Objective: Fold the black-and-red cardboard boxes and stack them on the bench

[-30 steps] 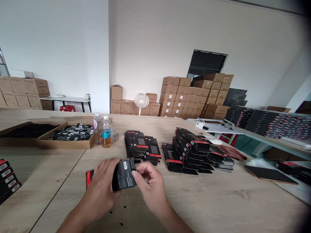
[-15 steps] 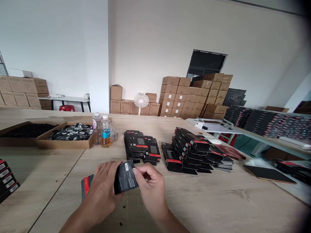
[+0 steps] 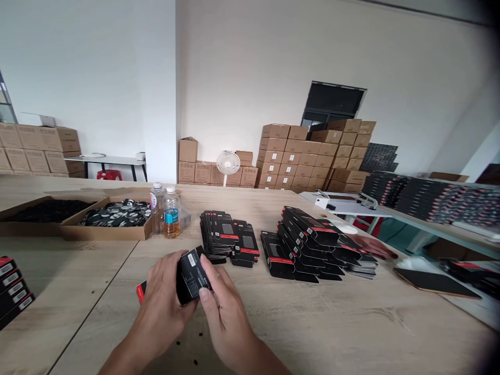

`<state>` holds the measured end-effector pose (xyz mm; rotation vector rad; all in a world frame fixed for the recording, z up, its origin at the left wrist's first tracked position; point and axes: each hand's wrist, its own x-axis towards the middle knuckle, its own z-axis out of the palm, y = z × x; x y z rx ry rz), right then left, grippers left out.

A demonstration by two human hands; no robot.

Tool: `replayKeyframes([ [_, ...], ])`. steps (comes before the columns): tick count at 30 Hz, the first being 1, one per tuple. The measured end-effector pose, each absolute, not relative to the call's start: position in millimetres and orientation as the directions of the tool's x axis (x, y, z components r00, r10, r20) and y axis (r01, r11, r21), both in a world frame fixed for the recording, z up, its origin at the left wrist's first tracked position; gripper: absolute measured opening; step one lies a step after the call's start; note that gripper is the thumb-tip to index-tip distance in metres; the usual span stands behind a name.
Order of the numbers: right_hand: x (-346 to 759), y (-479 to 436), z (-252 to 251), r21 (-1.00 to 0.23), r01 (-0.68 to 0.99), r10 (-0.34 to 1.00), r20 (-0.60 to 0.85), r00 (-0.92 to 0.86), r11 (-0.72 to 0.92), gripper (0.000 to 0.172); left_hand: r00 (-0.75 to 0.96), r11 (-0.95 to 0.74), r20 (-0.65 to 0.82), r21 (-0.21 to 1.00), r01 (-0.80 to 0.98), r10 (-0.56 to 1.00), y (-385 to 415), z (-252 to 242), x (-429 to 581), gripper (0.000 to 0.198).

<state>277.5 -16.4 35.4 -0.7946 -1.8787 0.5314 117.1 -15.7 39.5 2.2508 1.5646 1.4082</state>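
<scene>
A black carton with a red stripe is between my hands above the table, its printed flap with a white barcode label turned toward me. My left hand wraps round the carton's body, which it largely hides; a red end pokes out past the knuckles. At the flap's right edge, my right hand grips with thumb and fingers. Beyond the hands lies a pile of flattened black cartons. To its right is a heap of black cartons with open flaps.
Two shallow cardboard trays hold round black pieces and dark items. Two bottles stand beside them. Stacked black boxes sit at the left edge. A dark flat board lies right. Small black bits dot the table.
The carton has shifted slightly left and tilted more. My right hand has moved left, its fingers now over the flap's right side instead of pinching its upper corner.
</scene>
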Motion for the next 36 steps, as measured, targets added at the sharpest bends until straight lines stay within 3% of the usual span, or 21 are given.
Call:
replayKeyframes([
  [4, 280, -17, 30, -0.748, 0.228, 0.782, 0.596, -0.182, 0.623, 0.067, -0.022, -0.482, 0.66, 0.571, 0.664, 0.751, -16, 41, 124, 0.068],
  [8, 286, -14, 35, -0.843, 0.138, 0.854, 0.514, -0.077, 0.52, 0.06, 0.01, -0.546, 0.629, 0.667, 0.506, 0.777, -18, 44, 121, 0.066],
  [13, 293, -8, 47, -0.865, 0.005, 0.864, 0.502, 0.031, 0.502, 0.061, 0.141, -0.368, 0.348, 0.917, 0.154, 0.927, -19, 56, 106, 0.036],
  [17, 294, -1, 45, -0.851, -0.038, 0.851, 0.524, 0.025, 0.524, 0.066, 0.123, -0.255, 0.263, 0.964, -0.076, 0.957, -12, 59, 104, 0.029],
  [21, 292, 2, 33, -0.78, 0.29, 0.819, 0.573, -0.028, 0.555, 0.076, -0.126, -0.317, 0.299, 0.935, -0.158, 0.946, 0, 51, 104, 0.026],
  [26, 280, 1, 16, -0.438, 0.67, 0.752, 0.595, -0.284, 0.599, 0.102, -0.259, -0.285, 0.194, 0.878, -0.384, 0.946, 13, 33, 108, 0.033],
  [31, 275, 7, 12, -0.244, 0.801, 0.743, 0.581, -0.33, 0.547, 0.096, -0.21, -0.21, 0.118, 0.842, -0.497, 0.971, 15, 24, 122, 0.041],
  [34, 290, 19, 22, -0.212, 0.88, 0.763, 0.607, -0.223, 0.425, 0.089, -0.2, -0.17, 0.078, 0.85, -0.499, 0.977, 19, 18, 125, 0.05],
  [36, 310, 33, 35, -0.184, 0.942, 0.772, 0.626, -0.109, 0.282, 0.081, -0.218, -0.165, 0.079, 0.898, -0.409, 0.973, 23, 12, 123, 0.054],
])
